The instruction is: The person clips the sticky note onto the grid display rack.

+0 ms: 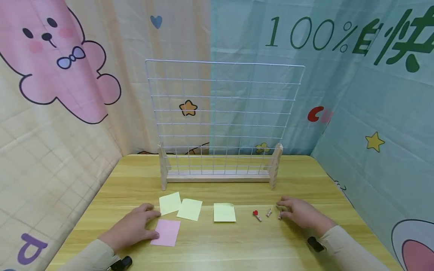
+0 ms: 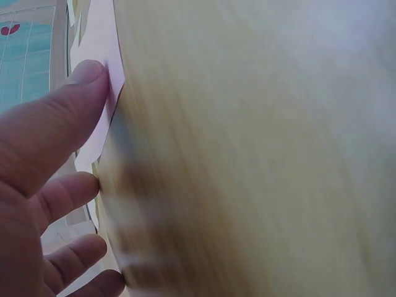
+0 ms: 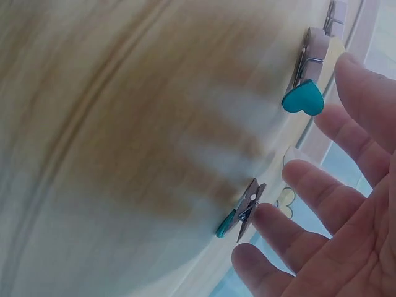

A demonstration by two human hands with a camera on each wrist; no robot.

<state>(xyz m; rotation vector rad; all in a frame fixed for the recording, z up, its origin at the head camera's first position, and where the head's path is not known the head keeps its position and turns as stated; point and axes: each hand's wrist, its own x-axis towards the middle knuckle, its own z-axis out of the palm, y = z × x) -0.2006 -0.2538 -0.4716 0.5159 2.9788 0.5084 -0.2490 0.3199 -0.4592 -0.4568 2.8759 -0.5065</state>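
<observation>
one pink paper square touching slack left hand; wooden heart-trimmed clothespins beside slack right hand.

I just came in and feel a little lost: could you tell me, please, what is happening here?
A person's left grip, open, is at the edge of a pink note, near three yellow notes. The right grip, also open, is close to three small clips. Notes and clips lie on a table, in front of a wire rack.

The wood-grained table bears a wire rack in its stand, three yellow notes, a pink note and three small clothespins.
</observation>
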